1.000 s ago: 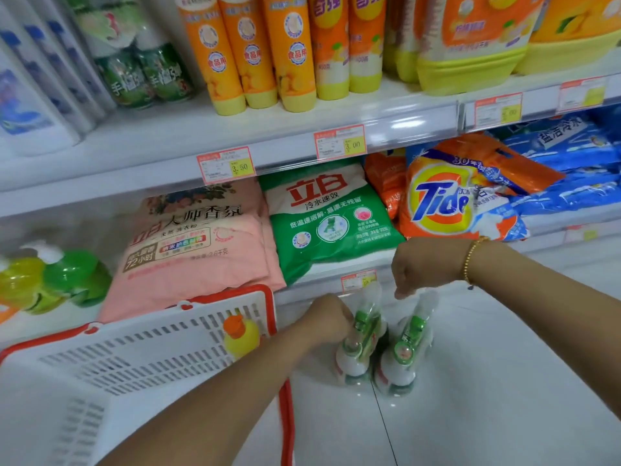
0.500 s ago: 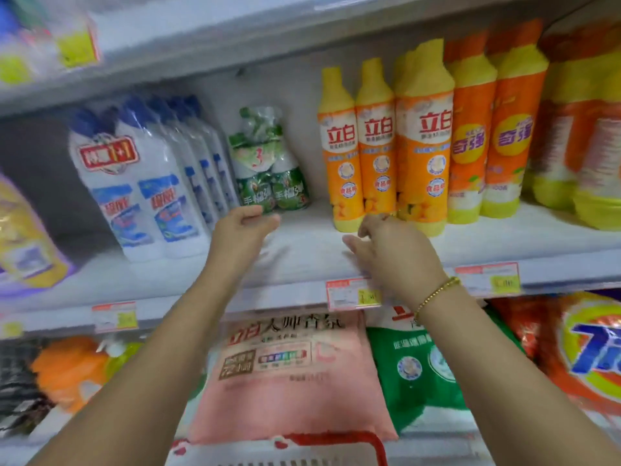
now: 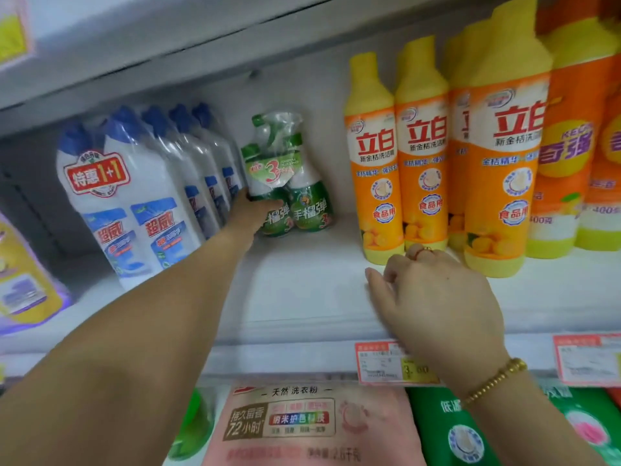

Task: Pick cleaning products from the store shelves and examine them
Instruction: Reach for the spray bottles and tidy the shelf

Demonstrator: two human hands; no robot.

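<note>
Green spray-bottle pack point(image 3: 291, 183) on white store shelf point(image 3: 302, 290), left hand point(image 3: 247, 216) around it

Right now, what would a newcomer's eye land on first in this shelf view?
The left hand grips a plastic-wrapped pack of green-and-white spray bottles at the back of the white shelf. Right of it, tall orange-and-yellow dish-soap bottles stand in a row, the right hand resting on the shelf before them.

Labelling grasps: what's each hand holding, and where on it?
Left hand grips the green spray-bottle pack low on one bottle's body. Right hand holds nothing.
</note>
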